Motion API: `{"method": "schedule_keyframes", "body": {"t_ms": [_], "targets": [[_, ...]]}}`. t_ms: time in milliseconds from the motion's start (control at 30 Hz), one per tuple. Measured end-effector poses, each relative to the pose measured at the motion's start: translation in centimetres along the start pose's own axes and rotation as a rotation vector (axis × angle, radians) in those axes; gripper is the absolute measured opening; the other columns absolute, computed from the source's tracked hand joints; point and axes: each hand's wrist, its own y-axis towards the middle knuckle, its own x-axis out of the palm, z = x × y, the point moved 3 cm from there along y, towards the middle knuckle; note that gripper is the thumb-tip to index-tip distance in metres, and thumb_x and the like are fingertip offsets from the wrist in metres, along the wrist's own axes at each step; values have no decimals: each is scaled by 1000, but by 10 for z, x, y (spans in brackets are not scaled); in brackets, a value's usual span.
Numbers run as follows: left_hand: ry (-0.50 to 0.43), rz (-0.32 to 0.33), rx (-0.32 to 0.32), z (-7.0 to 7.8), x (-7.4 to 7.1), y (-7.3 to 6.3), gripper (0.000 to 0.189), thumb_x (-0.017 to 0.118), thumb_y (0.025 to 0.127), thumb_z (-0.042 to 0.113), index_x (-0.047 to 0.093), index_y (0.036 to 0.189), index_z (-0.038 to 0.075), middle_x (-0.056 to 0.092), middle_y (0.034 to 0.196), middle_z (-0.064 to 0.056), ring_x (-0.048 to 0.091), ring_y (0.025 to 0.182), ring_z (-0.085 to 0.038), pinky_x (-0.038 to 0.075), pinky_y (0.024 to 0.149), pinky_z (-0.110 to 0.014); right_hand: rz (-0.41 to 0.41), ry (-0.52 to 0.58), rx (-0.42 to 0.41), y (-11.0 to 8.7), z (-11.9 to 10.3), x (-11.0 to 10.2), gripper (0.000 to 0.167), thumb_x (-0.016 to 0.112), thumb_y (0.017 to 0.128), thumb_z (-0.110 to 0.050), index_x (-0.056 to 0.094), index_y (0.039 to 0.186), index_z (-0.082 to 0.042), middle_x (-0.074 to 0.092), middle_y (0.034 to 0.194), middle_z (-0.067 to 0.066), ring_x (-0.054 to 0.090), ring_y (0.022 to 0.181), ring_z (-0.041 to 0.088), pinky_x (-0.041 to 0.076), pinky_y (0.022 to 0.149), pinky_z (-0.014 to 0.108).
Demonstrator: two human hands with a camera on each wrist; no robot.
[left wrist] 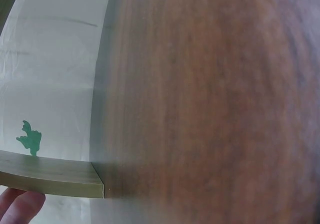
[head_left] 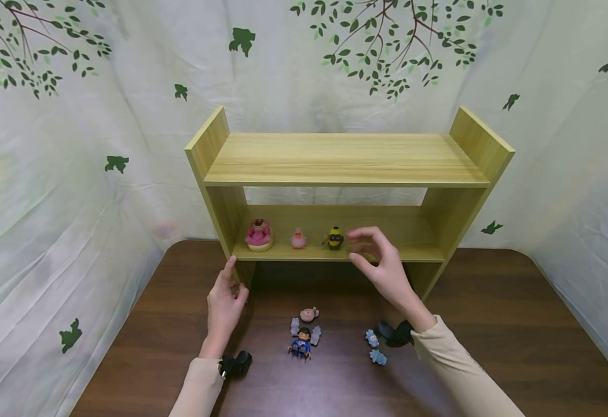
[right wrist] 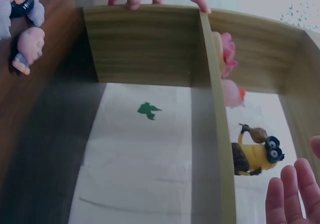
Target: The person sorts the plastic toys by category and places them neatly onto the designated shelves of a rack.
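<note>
On the middle board of the wooden shelf (head_left: pixel 353 168) stand three small figures. A pink bear figure (head_left: pixel 259 233) is at the left, then a pink duck-like figure (head_left: pixel 298 239), then a yellow Minion figure (head_left: pixel 335 238). Just right of the Minion is my right hand (head_left: pixel 384 269), thumb and fingers spread apart with nothing between them. The right wrist view shows its fingertips (right wrist: pixel 290 194) near the Minion but apart from it. My left hand (head_left: pixel 224 307) touches the shelf's left side panel (right wrist: pixel 142 43) with its fingers.
On the brown table (head_left: pixel 491 324) before the shelf lie a blue-clothed doll (head_left: pixel 300 346), grey pieces (head_left: pixel 315 336) beside it and a pinkish head-like figure (head_left: pixel 309 314). Small light-blue figures (head_left: pixel 378 357) lie near my right wrist. A leaf-printed curtain (head_left: pixel 127 116) hangs behind.
</note>
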Motion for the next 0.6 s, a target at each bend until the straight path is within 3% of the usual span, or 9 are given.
{"method": "schedule_keyframes", "body": {"t_ms": [167, 333, 600], "targets": [[-1, 2, 2, -1, 1, 0, 82, 60, 74, -19, 39, 143, 20, 56, 94, -16, 64, 73, -27, 53, 57, -43, -17, 8, -2, -12, 15, 2, 33, 58, 86, 15, 54, 117, 5, 55, 117, 20, 53, 106, 35, 47, 88, 38], [-4, 0, -2, 0, 1, 0, 83, 60, 74, -19, 39, 144, 20, 56, 93, -16, 64, 73, -28, 54, 57, -43, -30, 16, 9, -23, 23, 4, 30, 59, 87, 11, 55, 116, 2, 58, 114, 19, 56, 103, 31, 47, 88, 32], [-2, -1, 5, -1, 1, 0, 83, 59, 74, -19, 38, 144, 20, 56, 95, -16, 63, 73, -27, 53, 56, -42, -72, -13, 26, -40, 31, 14, 31, 59, 85, 16, 56, 113, 4, 60, 109, 19, 58, 97, 29, 49, 82, 31]]}}
